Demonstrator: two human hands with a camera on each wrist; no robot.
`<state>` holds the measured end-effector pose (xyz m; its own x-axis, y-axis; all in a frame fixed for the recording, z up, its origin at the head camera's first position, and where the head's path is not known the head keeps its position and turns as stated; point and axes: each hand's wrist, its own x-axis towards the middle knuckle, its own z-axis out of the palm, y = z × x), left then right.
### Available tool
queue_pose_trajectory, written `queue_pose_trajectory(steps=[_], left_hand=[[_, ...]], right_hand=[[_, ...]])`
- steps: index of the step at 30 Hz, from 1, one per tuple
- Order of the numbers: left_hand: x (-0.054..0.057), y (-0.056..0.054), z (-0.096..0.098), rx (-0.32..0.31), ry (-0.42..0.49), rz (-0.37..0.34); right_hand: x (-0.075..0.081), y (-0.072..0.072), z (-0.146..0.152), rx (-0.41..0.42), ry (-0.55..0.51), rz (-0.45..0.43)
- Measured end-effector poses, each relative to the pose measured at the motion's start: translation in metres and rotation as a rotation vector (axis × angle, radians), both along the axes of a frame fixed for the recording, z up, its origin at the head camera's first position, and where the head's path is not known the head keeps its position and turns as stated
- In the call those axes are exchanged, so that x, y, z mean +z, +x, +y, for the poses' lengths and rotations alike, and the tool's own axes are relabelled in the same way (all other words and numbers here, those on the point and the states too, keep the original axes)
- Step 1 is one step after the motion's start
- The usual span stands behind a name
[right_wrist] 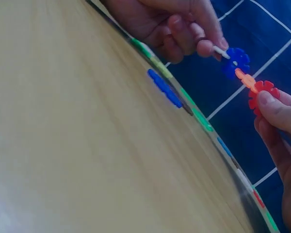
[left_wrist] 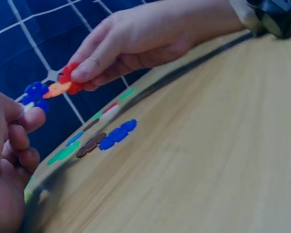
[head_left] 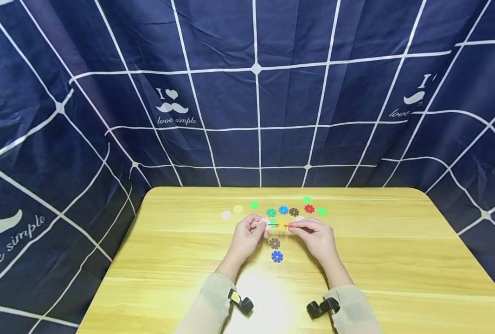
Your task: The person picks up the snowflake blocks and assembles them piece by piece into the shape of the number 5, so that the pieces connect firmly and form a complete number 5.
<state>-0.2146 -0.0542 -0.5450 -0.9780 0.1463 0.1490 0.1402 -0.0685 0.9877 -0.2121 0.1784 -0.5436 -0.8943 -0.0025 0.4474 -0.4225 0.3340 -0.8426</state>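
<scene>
Above the table, my left hand [head_left: 247, 235] pinches a white notched disc [right_wrist: 220, 52], a flat flower-shaped linking piece. A blue notched disc [right_wrist: 236, 59] is slotted crosswise to it. From the blue one an orange notched disc [left_wrist: 57, 90] reaches across to a red notched disc [right_wrist: 265, 94]. That red disc is pinched between thumb and fingers of my right hand [head_left: 317, 237]. The four stand in a row between the hands, with the orange turned across the red and the blue. Fingers cover part of the white and red discs.
Below the hands lie a brown disc [head_left: 274, 243] and a dark blue disc [head_left: 277, 256]. Farther back, several loose discs spread in a row, among them a pale yellow disc [head_left: 238, 209], a light blue disc [head_left: 283, 210] and another red disc [head_left: 309, 208]. A gridded curtain [head_left: 230, 102] hangs behind the wooden table [head_left: 180, 260].
</scene>
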Motion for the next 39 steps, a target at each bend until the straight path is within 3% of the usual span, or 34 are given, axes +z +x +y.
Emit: queue_pose_trajectory(steps=[6,18,29,39], left_hand=[[0.001,0.001,-0.001,0.023,0.003,-0.004],[-0.004,-0.002,-0.001,-0.027,0.081,-0.012],[-0.005,-0.001,-0.001,-0.017,0.096,-0.072],[-0.005,-0.001,0.0,-0.022,0.06,-0.069]], right_hand=[[-0.003,-0.002,-0.002,0.009,0.026,0.067],[-0.004,0.002,-0.003,0.048,-0.095,0.037],[-0.004,-0.003,0.012,-0.01,-0.005,-0.061],[-0.004,-0.009,0.043,-0.187,0.013,-0.108]])
